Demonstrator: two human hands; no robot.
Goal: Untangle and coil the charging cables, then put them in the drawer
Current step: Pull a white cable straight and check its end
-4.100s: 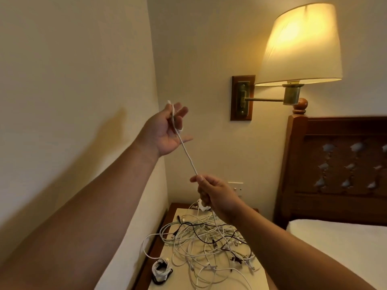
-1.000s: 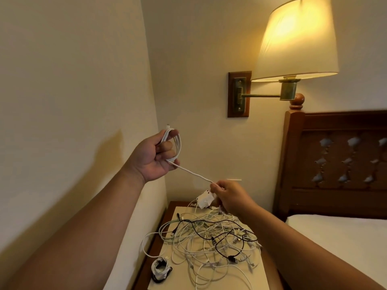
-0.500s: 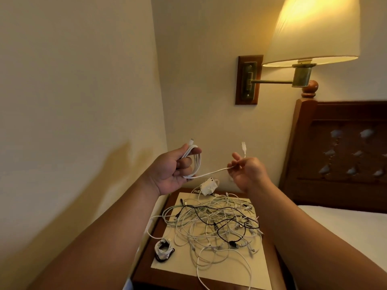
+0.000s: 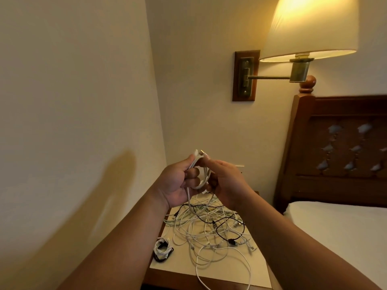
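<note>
My left hand (image 4: 178, 183) grips a small coil of white cable (image 4: 204, 176) above the nightstand, with the cable's plug ends sticking up past my fingers. My right hand (image 4: 226, 183) has closed in against the coil and pinches it from the right. A loop of the same cable hangs below my hands. Below lies a tangled heap of white and black cables (image 4: 209, 227) on a cream mat. A finished small coil of cables (image 4: 162, 250) lies at the mat's front left corner. No drawer is in view.
The wooden nightstand (image 4: 167, 277) stands in the corner between the left wall and the bed (image 4: 339, 231). A wall lamp (image 4: 310, 30) hangs above on a brass arm, beside the dark wooden headboard (image 4: 335, 147).
The hands, held apart with the cable stretched between them, have come together. The loose end from my right hand now lies on the coil in my left. The white adapter is hidden behind my hands.
</note>
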